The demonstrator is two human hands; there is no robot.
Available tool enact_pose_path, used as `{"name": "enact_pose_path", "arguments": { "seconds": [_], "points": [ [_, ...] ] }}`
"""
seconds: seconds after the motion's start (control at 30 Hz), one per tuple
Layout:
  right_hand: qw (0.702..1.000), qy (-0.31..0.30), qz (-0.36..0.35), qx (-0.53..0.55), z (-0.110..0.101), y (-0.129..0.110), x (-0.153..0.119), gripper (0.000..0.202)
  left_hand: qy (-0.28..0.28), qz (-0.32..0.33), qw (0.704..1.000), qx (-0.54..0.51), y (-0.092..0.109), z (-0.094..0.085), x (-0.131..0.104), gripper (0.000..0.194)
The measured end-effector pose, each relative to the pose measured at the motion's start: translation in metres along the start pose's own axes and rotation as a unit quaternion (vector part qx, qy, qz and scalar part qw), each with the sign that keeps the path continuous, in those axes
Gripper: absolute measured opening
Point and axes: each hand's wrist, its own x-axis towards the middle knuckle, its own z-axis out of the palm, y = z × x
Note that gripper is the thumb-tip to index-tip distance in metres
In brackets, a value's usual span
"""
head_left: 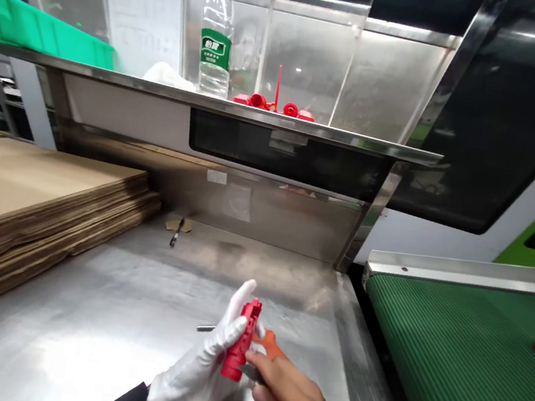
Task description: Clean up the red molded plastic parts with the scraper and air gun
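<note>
One metal table (95, 309) is bounded by cardboard (43, 187) and a green belt (448, 335), room left between; above it, a red part (240, 347) is gripped by the left hand (206, 362), a blade (252, 374) by the right hand (295, 399).

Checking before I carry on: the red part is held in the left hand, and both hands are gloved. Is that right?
Not quite: only the left hand is gloved. The head view shows the right hand bare. The red part is indeed held in the left hand.
</note>
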Motion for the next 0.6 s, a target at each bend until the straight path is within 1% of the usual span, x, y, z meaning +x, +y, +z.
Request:
{"name": "enact_pose_path", "arguments": {
  "seconds": [0.1,0.17,0.23,0.27,0.37,0.4,0.43,0.53,0.6],
  "points": [
    [1.000,-0.015,0.012,-0.003,-0.004,-0.001,-0.001,0.035,0.029,-0.017,0.999,-0.021,-0.004,0.003,-0.001,0.034],
    [0.999,-0.018,0.007,-0.038,-0.007,0.000,-0.002,0.039,0.047,-0.013,0.998,-0.043,-0.006,0.005,-0.001,0.019],
    [0.997,-0.027,-0.009,-0.074,-0.009,0.001,-0.004,0.041,0.066,-0.017,0.996,-0.053,-0.007,0.007,-0.002,0.008],
    [0.996,-0.034,-0.016,-0.084,-0.010,0.001,-0.004,0.041,0.090,-0.025,0.994,-0.049,-0.007,0.007,-0.003,0.008],
    [0.995,-0.052,-0.031,-0.080,-0.010,0.000,-0.004,0.040,0.194,-0.057,0.979,-0.018,-0.008,0.009,-0.007,0.026],
    [0.995,-0.054,-0.033,-0.080,-0.010,-0.001,-0.003,0.040,0.209,-0.058,0.976,-0.012,-0.007,0.010,-0.008,0.029],
    [0.994,-0.054,-0.036,-0.086,-0.011,-0.003,-0.002,0.040,0.207,-0.054,0.977,-0.011,-0.006,0.011,-0.009,0.030],
    [0.993,-0.047,-0.028,-0.106,-0.012,-0.008,-0.002,0.039,0.170,-0.029,0.985,-0.015,-0.004,0.015,-0.010,0.024],
    [0.991,-0.047,-0.018,-0.121,-0.013,-0.010,-0.003,0.039,0.172,-0.017,0.985,-0.013,-0.003,0.016,-0.008,0.021]
  ]
}}
